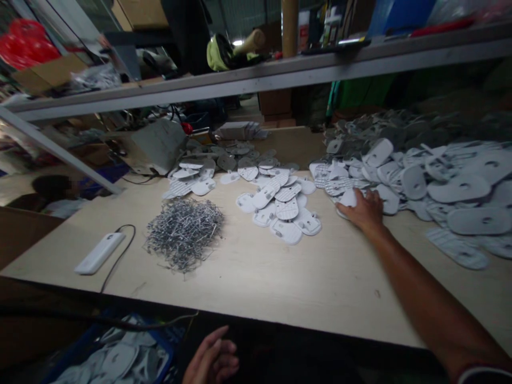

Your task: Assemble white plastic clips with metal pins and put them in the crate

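My right hand (pixel 365 210) reaches over the table to the near edge of a large heap of white oval plastic plates (pixel 458 189). Its thumb and fingers are on one white oval plate (pixel 349 199), whose far part shows between them. Low in front of the table edge, my left hand (pixel 214 358) is held with loosely bent fingers apart and nothing in it. A smaller cluster of similar plates (pixel 288 208), some with small grey clips, lies mid-table. To its left is a pile of thin metal wire pieces (pixel 184 232).
A white power bank (pixel 100 253) with a black cable lies at the left. Below the table edge, a blue crate (pixel 166 341) holds more plates. A shelf beam (pixel 256 80) crosses above the table's back. At far left, a person's head (pixel 54 186) shows.
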Demonstrator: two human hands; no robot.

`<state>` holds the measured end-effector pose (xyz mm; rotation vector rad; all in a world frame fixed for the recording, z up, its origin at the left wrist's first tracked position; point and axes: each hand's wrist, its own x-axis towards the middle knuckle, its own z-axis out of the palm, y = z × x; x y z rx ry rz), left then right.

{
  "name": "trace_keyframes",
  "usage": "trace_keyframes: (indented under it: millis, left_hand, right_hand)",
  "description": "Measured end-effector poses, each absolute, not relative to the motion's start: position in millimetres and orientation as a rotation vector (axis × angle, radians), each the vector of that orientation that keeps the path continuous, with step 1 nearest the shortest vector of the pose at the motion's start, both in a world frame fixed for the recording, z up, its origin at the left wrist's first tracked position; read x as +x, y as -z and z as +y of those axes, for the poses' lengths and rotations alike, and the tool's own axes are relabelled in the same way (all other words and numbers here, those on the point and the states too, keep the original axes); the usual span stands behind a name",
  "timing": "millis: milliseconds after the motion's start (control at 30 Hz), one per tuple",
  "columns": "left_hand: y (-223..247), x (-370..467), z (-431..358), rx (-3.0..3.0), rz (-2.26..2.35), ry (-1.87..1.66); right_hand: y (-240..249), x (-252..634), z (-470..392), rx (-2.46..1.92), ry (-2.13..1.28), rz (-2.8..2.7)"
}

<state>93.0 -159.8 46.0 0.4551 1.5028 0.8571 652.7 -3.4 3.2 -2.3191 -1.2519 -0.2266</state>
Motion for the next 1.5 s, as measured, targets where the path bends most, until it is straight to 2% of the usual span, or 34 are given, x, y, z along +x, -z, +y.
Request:
trace_keyframes:
  millis: [267, 433, 633, 800, 933, 1100, 1267, 1500]
  left_hand:
    - [-42, 119, -163, 0.592, 1.471, -0.8]
    - [-58, 146, -164, 0.819, 1.46, -0.717]
    - [-88, 196, -152, 1.051, 1.314, -0.512]
    - [-90, 233, -139, 1.148, 1.114, -0.415]
    - [-79, 247, -128, 1.104, 1.074, -0.432]
    - [-74, 253, -115, 1.058, 1.148, -0.535]
    - [-67, 258, -88, 1.113, 1.294, -0.66]
    - [-49, 283, -34, 1.517, 1.508, -0.719]
  right_hand:
    - [-13, 658, -41, -2.256, 0.083, -1.649]
    - [-4, 645, -74, -2.106, 0.013, -1.572]
    - [-15, 630, -89, -1.914, 0.133, -1.52]
    - [-32, 608, -95, -1.687, 0.246, -1.66]
    - [-33, 586, -100, -1.503, 0.106, -1.822]
    - [-20, 577, -98, -1.472, -0.165, -2.032]
    - [-14, 578, -95, -1.52, -0.2, -2.01]
    - [-6, 568, -96, -1.619, -0.286, -1.887]
